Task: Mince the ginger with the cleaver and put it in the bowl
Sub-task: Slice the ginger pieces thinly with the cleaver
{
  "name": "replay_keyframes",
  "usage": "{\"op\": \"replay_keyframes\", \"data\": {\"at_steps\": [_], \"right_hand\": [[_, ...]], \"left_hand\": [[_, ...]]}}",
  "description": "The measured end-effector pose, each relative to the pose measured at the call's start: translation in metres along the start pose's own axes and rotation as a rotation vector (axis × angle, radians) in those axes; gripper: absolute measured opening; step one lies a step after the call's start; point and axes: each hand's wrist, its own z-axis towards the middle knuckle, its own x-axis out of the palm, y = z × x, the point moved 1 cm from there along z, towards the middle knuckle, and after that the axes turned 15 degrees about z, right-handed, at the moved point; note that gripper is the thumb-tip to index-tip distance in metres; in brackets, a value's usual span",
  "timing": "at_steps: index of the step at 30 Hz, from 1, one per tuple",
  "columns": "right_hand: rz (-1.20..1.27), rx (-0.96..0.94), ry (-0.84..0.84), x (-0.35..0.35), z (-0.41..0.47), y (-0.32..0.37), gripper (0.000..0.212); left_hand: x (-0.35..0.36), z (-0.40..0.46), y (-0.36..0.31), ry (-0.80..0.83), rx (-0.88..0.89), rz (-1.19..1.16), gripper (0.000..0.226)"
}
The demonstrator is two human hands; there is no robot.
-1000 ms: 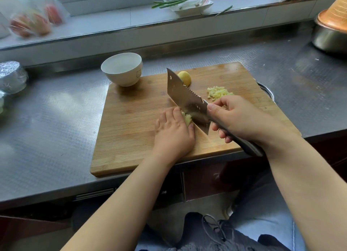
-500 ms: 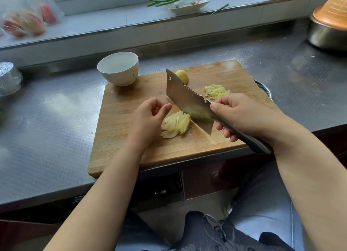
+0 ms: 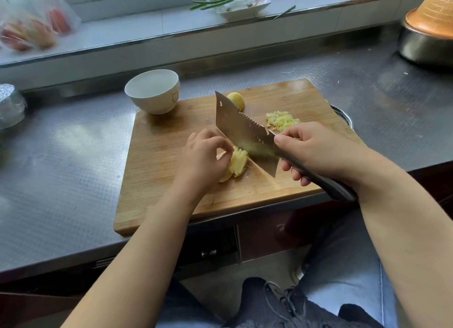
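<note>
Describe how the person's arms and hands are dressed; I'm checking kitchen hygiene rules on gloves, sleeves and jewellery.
Both forearms are bare right up to the frame edge, with no sleeve in view. The left hand and right hand wear no gloves. No ring, watch or bracelet shows on either hand or wrist. The fingernails that show look short and unpainted.

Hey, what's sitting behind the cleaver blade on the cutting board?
A rounded yellow ginger piece shows past the top of the cleaver, with a minced ginger pile to its right. The blade covers the piece's lower part, so its full shape is hidden.
</note>
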Motion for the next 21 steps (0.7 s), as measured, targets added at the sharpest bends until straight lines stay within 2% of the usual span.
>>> {"op": "replay_keyframes", "data": {"at_steps": [2, 4, 6, 9, 14, 21], "right_hand": [[-0.001, 0.003, 0.003, 0.0, 0.0, 0.0, 0.023], [-0.008, 0.01, 0.004, 0.0, 0.0, -0.001, 0.024], [-0.038, 0.021, 0.018, 0.0, 0.001, -0.001, 0.025], [-0.087, 0.04, 0.047, 0.001, 0.003, 0.003, 0.02], [-0.173, 0.036, 0.043, -0.001, 0.006, 0.005, 0.011], [-0.199, -0.005, -0.018, -0.003, 0.004, 0.003, 0.005]], "left_hand": [[0.002, -0.001, 0.0, 0.086, -0.047, -0.154, 0.014], [0.005, -0.005, -0.003, 0.188, -0.038, -0.262, 0.036], [0.011, -0.01, -0.005, 0.211, 0.025, -0.175, 0.047], [0.016, -0.008, -0.003, 0.18, 0.074, -0.086, 0.043], [0.018, 0.0, 0.004, 0.197, 0.138, -0.113, 0.037], [0.021, 0.003, 0.005, 0.186, 0.113, -0.15, 0.034]]}}
